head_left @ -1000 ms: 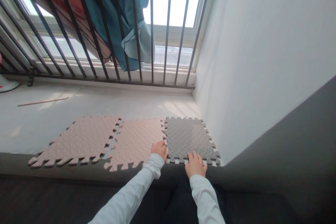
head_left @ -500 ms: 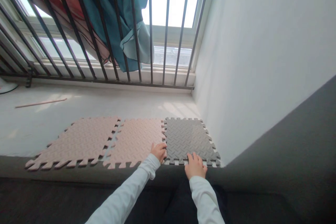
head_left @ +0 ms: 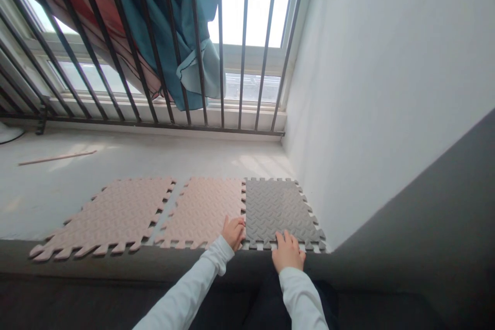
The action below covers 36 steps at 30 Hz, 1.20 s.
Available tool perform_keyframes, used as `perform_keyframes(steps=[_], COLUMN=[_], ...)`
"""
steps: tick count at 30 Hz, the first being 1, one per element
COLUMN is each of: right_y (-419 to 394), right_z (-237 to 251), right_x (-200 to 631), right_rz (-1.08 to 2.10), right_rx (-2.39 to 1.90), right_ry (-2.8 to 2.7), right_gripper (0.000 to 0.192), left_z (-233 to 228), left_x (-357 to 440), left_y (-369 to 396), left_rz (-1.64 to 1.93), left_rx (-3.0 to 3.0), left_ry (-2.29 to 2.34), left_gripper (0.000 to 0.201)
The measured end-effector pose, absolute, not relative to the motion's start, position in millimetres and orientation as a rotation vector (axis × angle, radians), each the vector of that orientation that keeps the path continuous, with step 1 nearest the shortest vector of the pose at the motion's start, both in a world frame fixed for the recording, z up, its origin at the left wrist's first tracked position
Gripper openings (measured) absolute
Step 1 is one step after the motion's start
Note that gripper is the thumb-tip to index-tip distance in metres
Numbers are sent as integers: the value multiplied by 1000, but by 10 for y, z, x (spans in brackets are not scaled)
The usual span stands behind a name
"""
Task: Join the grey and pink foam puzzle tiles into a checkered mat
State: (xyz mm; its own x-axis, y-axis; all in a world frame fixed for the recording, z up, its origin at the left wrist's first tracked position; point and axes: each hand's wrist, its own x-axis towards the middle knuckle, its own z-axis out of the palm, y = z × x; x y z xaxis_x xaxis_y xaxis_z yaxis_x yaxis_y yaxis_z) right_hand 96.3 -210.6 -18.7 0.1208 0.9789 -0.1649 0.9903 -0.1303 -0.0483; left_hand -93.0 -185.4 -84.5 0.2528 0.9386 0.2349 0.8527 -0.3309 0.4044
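Note:
Three foam puzzle mats lie in a row on a white ledge. At the right is a grey foam mat [head_left: 278, 211], with a middle pink foam mat [head_left: 211, 203] to its left and another pink foam mat [head_left: 116, 211] farther left. My left hand [head_left: 233, 232] is closed at the front right corner of the middle mat, fingers curled over its edge beside the grey one. Fingers slightly apart, my right hand [head_left: 288, 250] rests on the front edge of the grey mat; its palm side is hidden. The facing toothed edges of the middle and grey mats touch or nearly touch.
A plain wall [head_left: 386, 87] rises right of the grey mat. Behind the ledge [head_left: 135, 152] stand dark metal railings [head_left: 209, 128], a window and hanging blue-green cloth [head_left: 154, 20]. A thin pinkish stick [head_left: 58, 158] lies at the left. The ledge drops off in front.
The middle pink mat has shifted slightly right against the grey one, widening its gap to the left pink mat. Both hands keep nearly the same places. The view has tilted up a little.

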Motion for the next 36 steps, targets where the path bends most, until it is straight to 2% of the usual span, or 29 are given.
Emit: perform_keyframes(steps=[12, 22, 26, 36], right_y=[-2121, -2117, -2117, -2114], right_z=[-143, -124, -114, -106], right_x=[964, 955, 950, 944], right_rz=[-264, -270, -275, -287], right_rx=[2283, 2286, 2293, 2287], right_ry=[2016, 2026, 2017, 2003], right_gripper=[50, 49, 48, 47], left_z=[-792, -756, -738, -661], left_x=[-922, -1037, -1084, -1055], left_y=[-1783, -2081, -2114, -2085], left_rz=[428, 386, 272, 116], left_rx=[2258, 2417, 2474, 2394], left_ry=[1813, 1711, 1629, 1627], left_gripper=[25, 44, 60, 50])
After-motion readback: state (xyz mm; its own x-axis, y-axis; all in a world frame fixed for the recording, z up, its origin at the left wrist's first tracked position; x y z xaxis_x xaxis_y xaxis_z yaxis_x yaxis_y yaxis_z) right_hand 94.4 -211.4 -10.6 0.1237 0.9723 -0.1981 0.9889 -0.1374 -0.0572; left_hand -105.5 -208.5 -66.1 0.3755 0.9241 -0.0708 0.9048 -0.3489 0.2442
